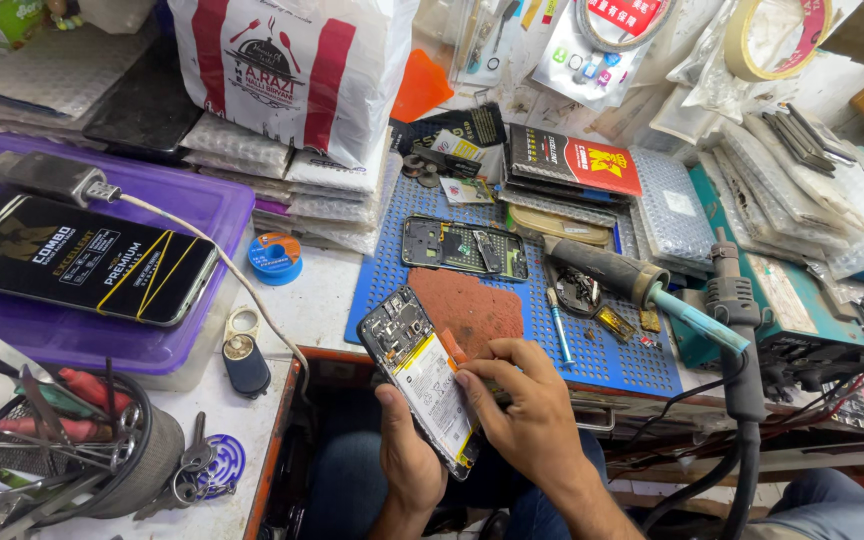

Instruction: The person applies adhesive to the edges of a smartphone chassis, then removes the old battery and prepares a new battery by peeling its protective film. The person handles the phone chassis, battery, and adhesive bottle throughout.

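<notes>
My left hand [404, 450] holds an opened phone [414, 370] from below, back cover off, with its white battery and dark circuit board showing. My right hand [522, 400] rests over the phone's right edge, and its fingertips pinch a small orange tab at the top of the battery. Both hands hover over my lap, just in front of the blue perforated work mat [612, 365]. A second phone frame [464, 246] lies flat on the mat behind them.
A soldering iron with a teal tip [642, 285] and a hot-air handle [732, 300] stand to the right. A purple tray [222, 215] at left carries a black phone box [72, 258]. A tool cup [82, 450], keys [192, 470], a solder spool [276, 257] and a white-and-red bag [282, 70] crowd the bench.
</notes>
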